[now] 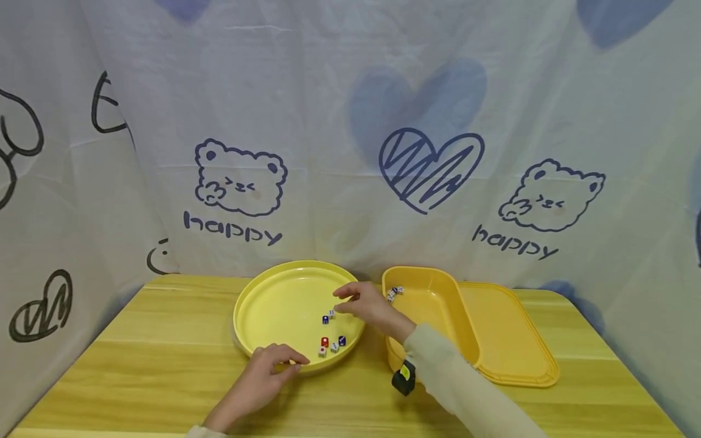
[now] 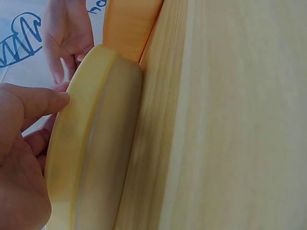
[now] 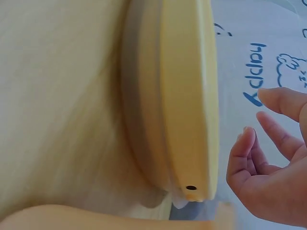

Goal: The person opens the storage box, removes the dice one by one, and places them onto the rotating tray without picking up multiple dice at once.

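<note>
Dice (image 1: 325,342) lie in tray (image 1: 279,316); left hand (image 1: 267,372) pinches its rim (image 2: 81,120); right hand (image 1: 369,304) hovers above — unclenched.

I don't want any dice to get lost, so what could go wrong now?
The dice in the tray are tiny, so the right hand might drop one or knock it away. The left hand pinches the tray's rim, so a hard tug could make the dice roll. The right sleeve crosses in front of the box, so it might bump it.
</note>
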A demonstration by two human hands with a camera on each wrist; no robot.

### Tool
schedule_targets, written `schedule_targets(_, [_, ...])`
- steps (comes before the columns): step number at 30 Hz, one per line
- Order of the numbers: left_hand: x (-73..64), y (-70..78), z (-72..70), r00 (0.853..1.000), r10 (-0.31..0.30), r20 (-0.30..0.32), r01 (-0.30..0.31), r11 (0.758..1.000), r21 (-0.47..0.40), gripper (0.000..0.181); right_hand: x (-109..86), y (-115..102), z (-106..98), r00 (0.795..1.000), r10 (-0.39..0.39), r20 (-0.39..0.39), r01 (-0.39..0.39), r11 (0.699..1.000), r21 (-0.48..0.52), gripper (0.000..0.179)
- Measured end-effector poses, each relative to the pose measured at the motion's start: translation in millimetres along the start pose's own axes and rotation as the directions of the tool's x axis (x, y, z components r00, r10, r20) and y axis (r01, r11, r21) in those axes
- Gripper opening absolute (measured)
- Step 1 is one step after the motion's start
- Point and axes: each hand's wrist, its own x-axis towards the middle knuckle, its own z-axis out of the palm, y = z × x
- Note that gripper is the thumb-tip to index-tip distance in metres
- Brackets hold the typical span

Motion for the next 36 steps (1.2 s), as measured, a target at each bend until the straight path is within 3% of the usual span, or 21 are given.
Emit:
schedule_targets(7, [-1.3,-1.6,3.7,1.0,-0.006,0.0,0.006,1.0,0.006,0.017,3.7,-10.7,-24.5,0.999,0.033,-0.04,-0.029,0.995,0.095,0.033])
schedule_targets(12, [-2.5,-3.0,4.9,1.0,-0.012,-0.003,0.012,1.0,0.001,0.018,13.2,-8.8,-57.0,0.987,0.047,-0.155,-0.021,0.987,0.162,0.035])
schedule_targets(17, [-2.3,-3.6,3.0,1.0,0.004,-0.002,-0.004,1.0,0.007,0.017,21.0,12.6,-78.0,0.965,0.116,-0.235,-0.071,0.979,0.19,0.033])
schedule_targets(24, [-2.3,-2.3,0.7,1.0,0.014,-0.007,-0.014,1.0,0.001,0.017,30.4,52.2,-85.8,0.933,0.194,-0.303,-0.125,0.965,0.231,0.029])
schedule_targets(36, [-2.5,-3.4,2.3,1.0,0.004,-0.001,-0.004,1.0,-0.003,0.016,36.9,103.4,-85.4,0.908,0.208,-0.364,-0.134,0.967,0.218,0.024])
